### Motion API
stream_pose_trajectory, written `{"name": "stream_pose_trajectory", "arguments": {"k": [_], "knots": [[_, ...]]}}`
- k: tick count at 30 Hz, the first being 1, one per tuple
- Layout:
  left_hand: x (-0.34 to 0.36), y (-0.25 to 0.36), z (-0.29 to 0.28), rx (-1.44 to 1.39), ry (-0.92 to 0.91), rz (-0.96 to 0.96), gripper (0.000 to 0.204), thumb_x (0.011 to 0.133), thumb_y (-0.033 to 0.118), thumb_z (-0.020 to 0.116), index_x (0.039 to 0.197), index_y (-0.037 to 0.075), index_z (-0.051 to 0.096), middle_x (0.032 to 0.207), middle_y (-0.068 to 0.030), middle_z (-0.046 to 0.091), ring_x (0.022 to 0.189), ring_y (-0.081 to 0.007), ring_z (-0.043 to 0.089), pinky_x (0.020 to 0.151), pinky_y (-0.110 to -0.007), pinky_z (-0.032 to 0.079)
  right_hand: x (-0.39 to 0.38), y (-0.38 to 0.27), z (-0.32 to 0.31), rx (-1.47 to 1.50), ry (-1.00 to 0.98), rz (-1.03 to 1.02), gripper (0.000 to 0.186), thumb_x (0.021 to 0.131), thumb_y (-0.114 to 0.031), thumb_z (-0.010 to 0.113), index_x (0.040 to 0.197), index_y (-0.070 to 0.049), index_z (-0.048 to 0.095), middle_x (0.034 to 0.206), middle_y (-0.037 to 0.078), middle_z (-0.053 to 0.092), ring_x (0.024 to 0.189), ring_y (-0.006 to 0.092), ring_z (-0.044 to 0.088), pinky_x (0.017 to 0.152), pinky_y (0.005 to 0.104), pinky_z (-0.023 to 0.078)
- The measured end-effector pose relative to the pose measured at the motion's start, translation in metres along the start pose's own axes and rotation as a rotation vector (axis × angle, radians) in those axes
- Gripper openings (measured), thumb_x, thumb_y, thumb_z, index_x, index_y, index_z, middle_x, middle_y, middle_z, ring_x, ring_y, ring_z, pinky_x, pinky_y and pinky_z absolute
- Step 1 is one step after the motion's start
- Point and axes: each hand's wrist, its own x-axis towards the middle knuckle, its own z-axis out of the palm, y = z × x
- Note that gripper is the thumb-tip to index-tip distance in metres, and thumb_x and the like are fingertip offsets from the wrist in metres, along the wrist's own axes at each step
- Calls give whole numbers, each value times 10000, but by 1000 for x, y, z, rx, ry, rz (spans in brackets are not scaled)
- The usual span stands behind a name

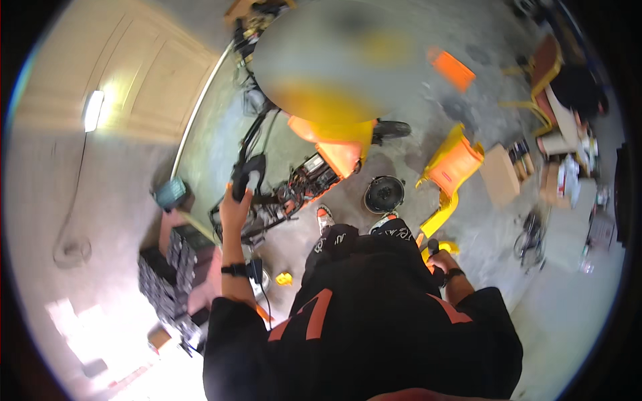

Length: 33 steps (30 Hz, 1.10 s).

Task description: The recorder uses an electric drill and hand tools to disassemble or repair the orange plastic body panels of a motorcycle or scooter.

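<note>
A partly stripped scooter [314, 180] stands in front of me, with wiring and frame tubes bare and orange-yellow panels at its front. My left hand [235, 210] reaches out to its rear end, the fingers closed around a black curved part [249, 177]. Low at my right side, my right hand [443, 262] grips a dark tool with a rounded black end [433, 246]; its exact kind I cannot make out. Yellow panel pieces [440, 214] lie on the floor beyond that hand.
A round black tub [384, 194] sits near my feet. Farther right are an orange-yellow panel [455, 167], a cardboard box [500, 175] and a chair [545, 63]. Black crates [187, 257] are stacked at left. A large blurred grey-yellow shape [334, 60] covers the top middle.
</note>
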Motion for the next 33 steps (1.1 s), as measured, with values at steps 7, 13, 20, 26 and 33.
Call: {"name": "stream_pose_trajectory", "arguments": {"k": [7,13,20,26,33], "knots": [[4,-9,-8,-211,-185,-27,532,765,454,719,1052,21,602,786,-181,677,748,-337,677,668,-425,503,-20,-50,-4,-519,-62,-271,246,719,-188,660,767,53,674,713,168,687,686,277,685,601,390,487],[3,-10,-19,-329,-321,-43,511,785,443,693,1059,27,584,801,-237,663,817,-411,662,702,-478,505,-52,-99,16,-395,24,-197,276,748,-217,667,804,53,683,735,173,690,724,269,689,626,381,494],[6,-21,-14,-447,-369,26,482,796,371,690,1111,34,550,814,-208,665,799,-412,657,704,-481,501,-92,-120,52,-342,82,-124,279,760,-234,674,803,42,685,740,161,688,726,252,676,641,374,489],[9,-27,-17,-499,-447,34,422,808,304,661,1073,2,531,829,-228,664,802,-414,657,716,-491,506,-115,-133,79,-336,99,-69,283,770,-249,680,802,32,688,744,150,686,728,238,665,654,368,485],[13,-28,-20,-539,-503,87,439,809,290,662,1078,-18,502,837,-247,664,805,-428,658,715,-504,513,-137,-128,102,-288,127,-23,287,782,-266,687,801,21,690,749,137,684,730,221,652,668,361,480]]}}
